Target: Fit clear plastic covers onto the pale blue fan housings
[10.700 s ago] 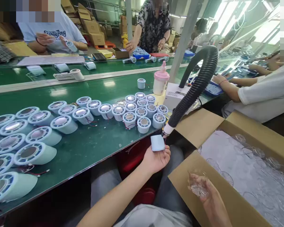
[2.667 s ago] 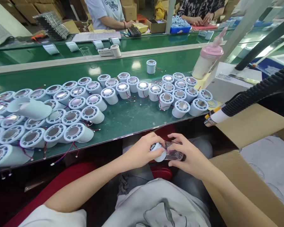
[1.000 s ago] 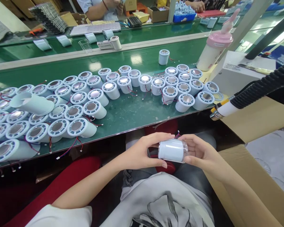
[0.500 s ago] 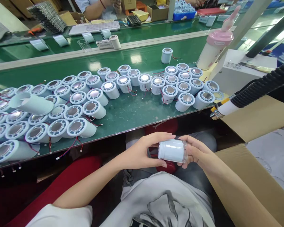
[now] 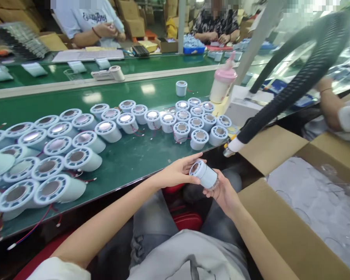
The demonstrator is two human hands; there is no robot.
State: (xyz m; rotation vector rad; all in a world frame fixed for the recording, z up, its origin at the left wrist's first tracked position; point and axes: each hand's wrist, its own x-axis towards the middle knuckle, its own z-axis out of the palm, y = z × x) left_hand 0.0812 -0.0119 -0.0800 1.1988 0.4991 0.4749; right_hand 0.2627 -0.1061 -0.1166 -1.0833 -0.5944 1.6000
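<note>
Over my lap, just off the bench edge, I hold a light blue cylinder (image 5: 207, 175). Its slotted rim and silver disc face up and to the left. A clear plastic sleeve (image 5: 214, 184) shows around its lower right end. My left hand (image 5: 179, 171) has its thumb and fingers closed about the rim end. At the sleeve end, the fingers of my right hand (image 5: 224, 193) are wrapped round; part of them is hidden behind the cylinder. Many similar cylinders (image 5: 83, 156), with thin red and blue wires, stand in rows on the green bench (image 5: 128, 155).
An open cardboard box (image 5: 268, 229) with clear plastic pieces lies at my right. A black flexible hose (image 5: 282, 91) with a metal nozzle hangs above it. A pink-lidded bottle (image 5: 223, 83) stands behind the cylinders. Co-workers sit across the bench and at the right.
My view has turned up and to the right. The cylinder has tilted so that its silver-disc end shows. Both hands still hold it.
</note>
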